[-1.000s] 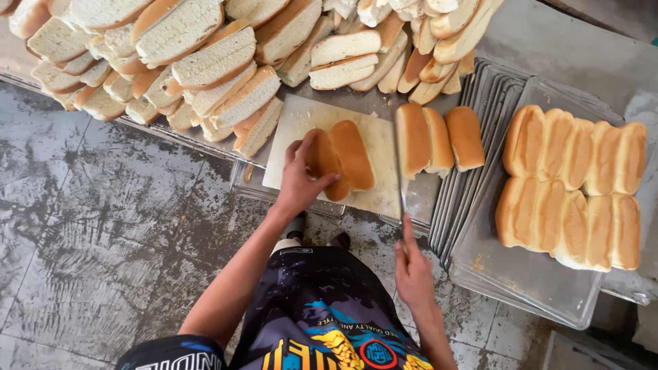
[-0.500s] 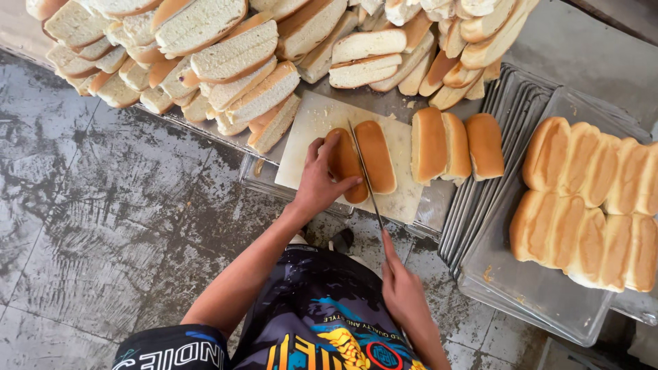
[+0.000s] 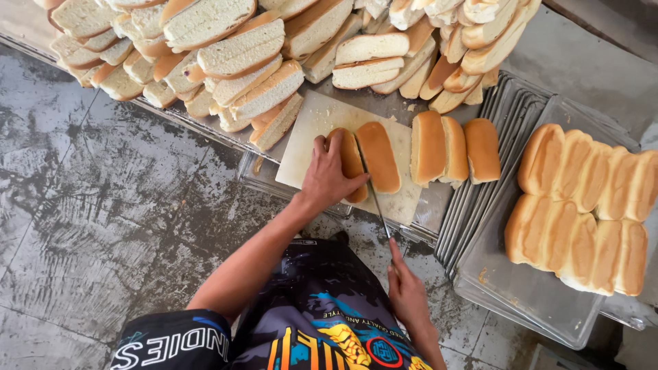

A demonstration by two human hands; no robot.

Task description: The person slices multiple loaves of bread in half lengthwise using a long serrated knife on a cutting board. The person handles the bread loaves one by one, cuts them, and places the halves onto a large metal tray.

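1. Head view: left hand (image 3: pixel 327 179) presses down on a bun (image 3: pixel 351 163) lying on the white cutting board (image 3: pixel 312 140).
2. Right hand (image 3: pixel 409 298), grip closed around the knife (image 3: pixel 373 194), blade slicing the bun just right of the left fingers.

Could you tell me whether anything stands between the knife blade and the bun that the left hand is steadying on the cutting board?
Nothing visible does. The knife, gripped by the right hand, already lies against the bun under the left hand, between it and the neighbouring bun on the cutting board.
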